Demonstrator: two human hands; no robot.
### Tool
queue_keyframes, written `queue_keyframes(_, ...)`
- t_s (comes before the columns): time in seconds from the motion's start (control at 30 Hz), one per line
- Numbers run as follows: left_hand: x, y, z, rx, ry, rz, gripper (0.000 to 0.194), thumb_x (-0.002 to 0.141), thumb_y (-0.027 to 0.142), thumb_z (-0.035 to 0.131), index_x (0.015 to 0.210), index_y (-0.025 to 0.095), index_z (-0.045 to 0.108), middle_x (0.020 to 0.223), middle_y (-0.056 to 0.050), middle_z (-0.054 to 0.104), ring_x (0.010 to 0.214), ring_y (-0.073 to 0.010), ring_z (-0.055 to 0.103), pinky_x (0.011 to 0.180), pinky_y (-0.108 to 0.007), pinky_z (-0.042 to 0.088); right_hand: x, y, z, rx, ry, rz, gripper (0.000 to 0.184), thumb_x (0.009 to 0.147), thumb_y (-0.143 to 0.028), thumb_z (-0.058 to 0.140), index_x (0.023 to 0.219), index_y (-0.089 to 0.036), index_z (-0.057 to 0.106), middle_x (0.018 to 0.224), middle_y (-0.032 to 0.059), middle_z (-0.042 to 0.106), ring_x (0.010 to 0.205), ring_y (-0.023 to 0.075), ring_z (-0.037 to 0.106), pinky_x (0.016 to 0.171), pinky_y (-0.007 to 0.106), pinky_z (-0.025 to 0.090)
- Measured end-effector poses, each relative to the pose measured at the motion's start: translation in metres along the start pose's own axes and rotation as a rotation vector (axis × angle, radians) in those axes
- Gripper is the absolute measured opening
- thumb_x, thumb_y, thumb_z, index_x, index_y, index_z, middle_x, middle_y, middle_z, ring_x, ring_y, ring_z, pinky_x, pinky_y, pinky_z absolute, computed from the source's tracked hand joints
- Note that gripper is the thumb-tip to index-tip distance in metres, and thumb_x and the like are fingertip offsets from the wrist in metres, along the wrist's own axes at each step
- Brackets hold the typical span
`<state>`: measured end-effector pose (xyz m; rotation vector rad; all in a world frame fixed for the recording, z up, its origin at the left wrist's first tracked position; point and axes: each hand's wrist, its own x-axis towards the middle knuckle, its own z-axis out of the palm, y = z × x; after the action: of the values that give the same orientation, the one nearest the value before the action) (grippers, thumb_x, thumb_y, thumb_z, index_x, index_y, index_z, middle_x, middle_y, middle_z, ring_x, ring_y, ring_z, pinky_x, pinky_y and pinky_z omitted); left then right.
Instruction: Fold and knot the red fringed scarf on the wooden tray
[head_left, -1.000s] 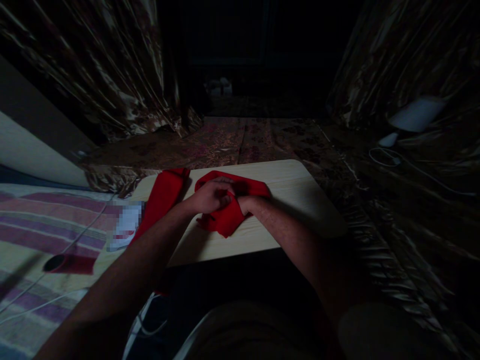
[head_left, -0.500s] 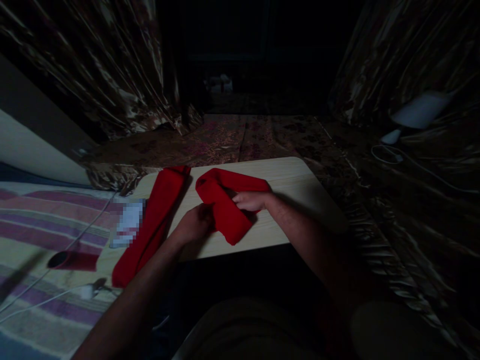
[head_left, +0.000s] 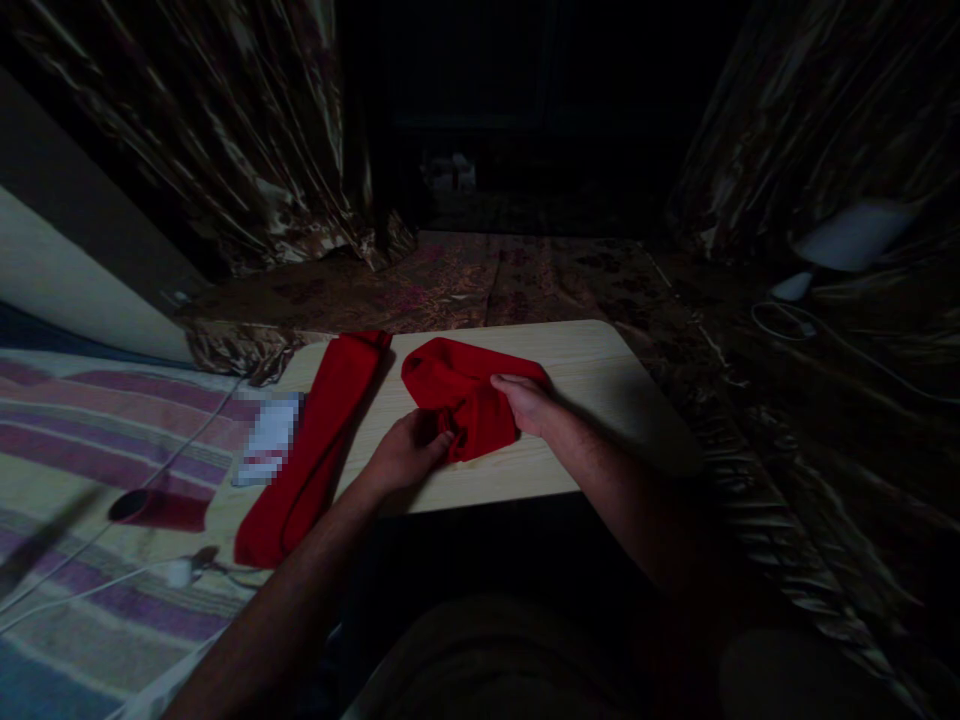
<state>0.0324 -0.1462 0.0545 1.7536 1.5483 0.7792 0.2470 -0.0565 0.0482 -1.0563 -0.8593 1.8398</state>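
A folded red cloth (head_left: 457, 370) lies in a loop on the small wooden table (head_left: 600, 390). My left hand (head_left: 411, 452) is closed on its near left edge, where the fabric is bunched under my thumb. At the right side, my right hand (head_left: 523, 402) grips the cloth with the thumb on top and the other fingers hidden beneath or behind it. A second long red cloth (head_left: 319, 450), folded into a strip, stretches along the table's left side and over its near edge, untouched by either hand.
A partly blurred white item (head_left: 270, 435) lies left of the strip. On the striped bedding (head_left: 75, 430) are a red cylinder (head_left: 169, 510), a white plug (head_left: 180, 571) and cables. A white lamp (head_left: 855, 235) stands far right. Patterned curtains (head_left: 292, 150) hang behind.
The near flap of the looped cloth has been folded up and bunched, so it reaches less far toward me. My left hand's thumb now lies over the gathered edge. The view has shifted slightly.
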Motion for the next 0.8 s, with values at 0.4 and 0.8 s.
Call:
queue_keyframes(0.4, 0.003, 0.005, 0.016, 0.224, 0.044, 0.165, 0.027, 0.077, 0.021, 0.063, 0.104, 0.019, 0.063, 0.101, -0.009, 0.062, 0.091, -0.0218, 0.063, 0.082, -0.035, 0.053, 0.000, 0.006, -0.001, -0.099, -0.108, 0.045, 0.015, 0.087, -0.031, 0.070, 0.098, -0.021, 0.071, 0.095, 0.0027, 0.078, 0.091, 0.0191, 0.074, 0.099, 0.041, 0.054)
queue_keyframes(0.8, -0.030, 0.015, -0.005, 0.612, 0.309, 0.208, 0.027, 0.091, 0.042, 0.054, 0.095, 0.019, 0.069, 0.111, -0.014, 0.070, 0.108, -0.0310, 0.061, 0.098, -0.046, 0.046, -0.005, 0.001, -0.002, -0.212, -0.171, 0.051, 0.013, 0.073, -0.021, 0.072, 0.085, -0.018, 0.069, 0.085, 0.0021, 0.077, 0.078, 0.0171, 0.071, 0.084, 0.031, 0.055)
